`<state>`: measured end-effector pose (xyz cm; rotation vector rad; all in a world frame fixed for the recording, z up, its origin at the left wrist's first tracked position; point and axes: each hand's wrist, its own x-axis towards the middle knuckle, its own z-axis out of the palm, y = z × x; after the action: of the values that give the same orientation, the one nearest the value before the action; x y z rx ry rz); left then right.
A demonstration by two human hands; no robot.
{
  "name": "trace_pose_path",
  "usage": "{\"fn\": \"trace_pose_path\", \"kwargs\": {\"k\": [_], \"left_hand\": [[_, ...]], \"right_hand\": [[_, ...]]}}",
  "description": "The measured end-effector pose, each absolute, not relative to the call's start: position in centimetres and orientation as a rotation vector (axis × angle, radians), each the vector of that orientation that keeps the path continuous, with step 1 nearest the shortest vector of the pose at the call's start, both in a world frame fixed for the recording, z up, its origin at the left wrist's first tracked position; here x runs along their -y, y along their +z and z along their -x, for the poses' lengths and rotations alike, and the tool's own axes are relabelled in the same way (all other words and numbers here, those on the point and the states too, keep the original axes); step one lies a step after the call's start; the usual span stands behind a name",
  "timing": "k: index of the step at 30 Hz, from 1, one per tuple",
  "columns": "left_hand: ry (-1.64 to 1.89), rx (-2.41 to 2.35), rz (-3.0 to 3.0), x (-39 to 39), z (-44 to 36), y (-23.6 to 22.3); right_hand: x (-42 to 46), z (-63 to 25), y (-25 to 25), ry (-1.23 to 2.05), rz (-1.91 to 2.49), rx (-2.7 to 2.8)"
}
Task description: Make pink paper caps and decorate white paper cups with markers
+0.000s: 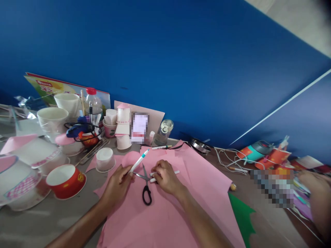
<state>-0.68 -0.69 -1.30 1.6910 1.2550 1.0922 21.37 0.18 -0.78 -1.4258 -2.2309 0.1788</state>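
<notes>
My left hand is closed round a white pen with a teal tip, which points up and to the right. My right hand lies curled on a white stick or pen that rests on the pink paper. Black-handled scissors lie open on the pink paper between the two hands. A folded piece of pink paper sits just behind the left hand's fingers.
Paper cups and bowls crowd the left side, with a bottle, a glass jar and a wire basket behind. A green sheet, cables and another person's hand are on the right. A blue wall stands behind.
</notes>
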Motion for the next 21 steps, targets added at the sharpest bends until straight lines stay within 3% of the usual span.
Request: {"fn": "trace_pose_path", "kwargs": {"k": [11, 21], "left_hand": [[1.032, -1.291, -1.726, 0.3, 0.9, -2.2], [1.023, -1.348, -1.835, 0.7, 0.6, -2.1]], "right_hand": [[-1.1, -22.0, -0.7, 0.282, 1.396, 2.139], [-1.9, -23.9, -0.2, 0.796, 1.222, 1.458]]}}
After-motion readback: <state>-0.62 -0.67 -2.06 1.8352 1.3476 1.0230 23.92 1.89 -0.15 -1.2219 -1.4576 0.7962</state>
